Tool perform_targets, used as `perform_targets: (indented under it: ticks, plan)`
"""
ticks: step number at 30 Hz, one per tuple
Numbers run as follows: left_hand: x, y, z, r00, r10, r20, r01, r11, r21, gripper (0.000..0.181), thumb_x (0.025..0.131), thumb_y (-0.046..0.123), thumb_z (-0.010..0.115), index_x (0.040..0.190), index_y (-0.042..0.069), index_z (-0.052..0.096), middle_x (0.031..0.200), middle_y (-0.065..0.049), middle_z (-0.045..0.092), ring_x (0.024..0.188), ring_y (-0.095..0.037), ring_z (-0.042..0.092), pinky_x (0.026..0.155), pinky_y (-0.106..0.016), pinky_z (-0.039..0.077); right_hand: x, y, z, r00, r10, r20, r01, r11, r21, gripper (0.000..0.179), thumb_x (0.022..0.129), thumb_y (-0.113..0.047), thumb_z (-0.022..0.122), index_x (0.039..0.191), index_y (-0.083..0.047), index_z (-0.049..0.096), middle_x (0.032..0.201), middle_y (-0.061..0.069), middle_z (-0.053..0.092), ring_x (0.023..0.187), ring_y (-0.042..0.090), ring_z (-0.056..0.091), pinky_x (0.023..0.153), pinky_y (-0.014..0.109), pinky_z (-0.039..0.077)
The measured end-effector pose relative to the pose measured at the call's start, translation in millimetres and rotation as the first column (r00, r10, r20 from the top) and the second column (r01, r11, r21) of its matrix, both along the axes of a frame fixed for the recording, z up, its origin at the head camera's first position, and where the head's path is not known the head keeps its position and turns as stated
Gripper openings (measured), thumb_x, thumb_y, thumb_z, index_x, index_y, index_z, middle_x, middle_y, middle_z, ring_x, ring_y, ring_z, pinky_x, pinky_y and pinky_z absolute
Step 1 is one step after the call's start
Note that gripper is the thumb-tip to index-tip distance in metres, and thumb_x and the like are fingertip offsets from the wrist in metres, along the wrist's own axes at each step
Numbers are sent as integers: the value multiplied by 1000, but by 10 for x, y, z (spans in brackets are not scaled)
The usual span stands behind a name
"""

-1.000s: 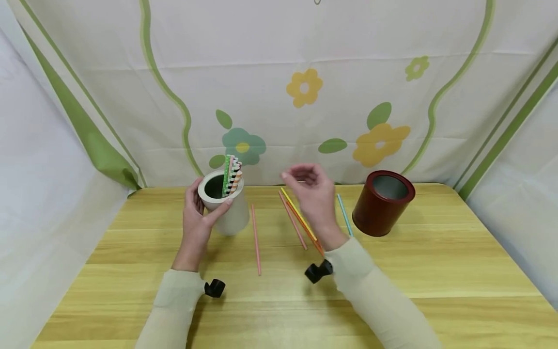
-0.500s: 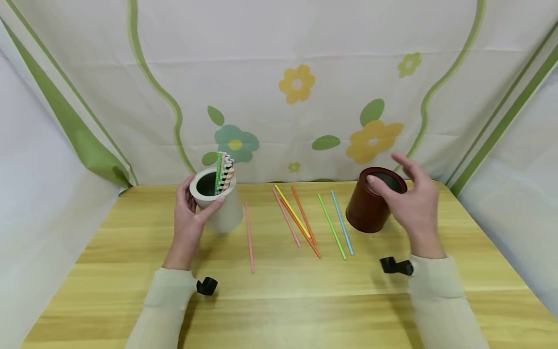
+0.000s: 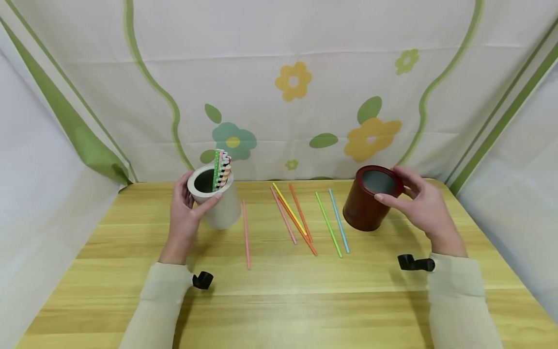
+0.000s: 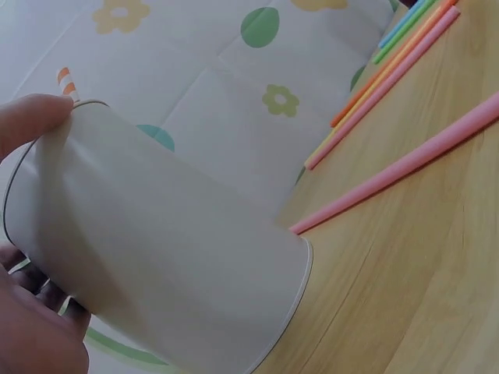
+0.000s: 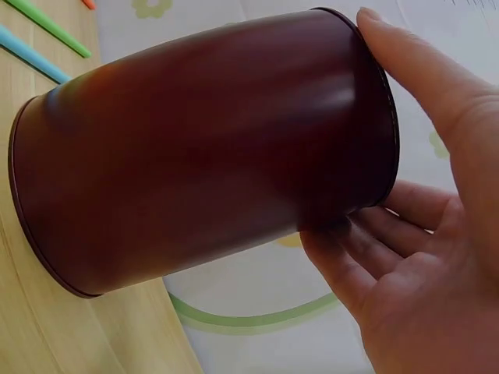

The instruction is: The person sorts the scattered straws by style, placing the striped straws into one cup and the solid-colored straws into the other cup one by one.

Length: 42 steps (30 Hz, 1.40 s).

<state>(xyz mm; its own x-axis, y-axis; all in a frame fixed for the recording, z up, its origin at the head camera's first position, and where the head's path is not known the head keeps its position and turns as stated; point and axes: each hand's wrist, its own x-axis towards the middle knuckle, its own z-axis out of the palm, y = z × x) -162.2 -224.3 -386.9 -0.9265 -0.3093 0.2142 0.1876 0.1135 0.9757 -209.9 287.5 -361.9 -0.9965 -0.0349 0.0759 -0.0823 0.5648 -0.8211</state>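
Observation:
At the left of the head view stands a white cylindrical holder (image 3: 222,211) with several patterned straws (image 3: 221,169) in it, green dotted, black striped and orange striped. My left hand (image 3: 185,213) grips it near the rim, thumb on the near side and fingers round the far left. On the right, a dark red cylindrical holder (image 3: 366,206) shows a bare grey inside. My right hand (image 3: 423,203) holds it at the rim from the right, with the thumb in front and the fingers behind, as the right wrist view also shows.
Between the holders lie plain straws on the wooden table (image 3: 279,300): a pink straw (image 3: 246,235), a cluster of pink, yellow and orange straws (image 3: 292,215), a green straw (image 3: 329,225) and a blue straw (image 3: 339,220). A flowered cloth (image 3: 244,87) hangs behind the table.
My right hand has moved right from above the middle straws to the dark red holder and now grips its rim. The left hand keeps its hold on the white holder.

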Motion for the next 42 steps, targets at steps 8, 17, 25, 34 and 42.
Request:
perform_targets:
  ticks: [8,17,25,34,42]
  plan:
    - [186,-83,100,990,121,72,-110,984,-139,99,90,20,89,169,12,29,174,-7,36,163,-21,31,138,-39,22,17,-32,-24,1000,-3,24,4,999,-50,92,94,-44,85,169,-21,37,172,15,41,156,43,43,87,-2,47]
    - [511,35,-17,890,89,446,-17,987,-163,65,99,54,76,142,7,65,129,-6,70,111,-15,65,98,-29,57,11,7,-42,1000,-8,-1,8,998,-62,90,95,-41,84,169,-23,38,172,13,41,156,42,44,89,-2,48]
    - [517,404,-265,909,-8,416,162,928,-337,35,96,19,82,123,-1,77,114,-15,80,96,-13,72,81,-18,57,-9,3,-92,1000,-8,-16,7,995,-97,87,94,-38,85,167,-22,41,171,11,43,154,41,46,94,1,50]
    - [408,693,-419,944,137,301,26,877,-480,19,86,10,89,96,-2,80,84,-11,75,73,-10,62,67,-20,51,-3,4,-84,1000,-11,-28,8,996,-89,88,95,-39,85,168,-22,40,172,13,41,155,40,45,93,-2,48]
    - [296,826,-423,919,248,307,-21,807,-590,18,86,23,91,83,7,82,78,-6,78,72,-19,69,62,-28,53,-19,3,-122,999,-10,-35,6,994,-108,87,94,-37,86,167,-23,41,172,11,42,155,35,46,98,0,48]
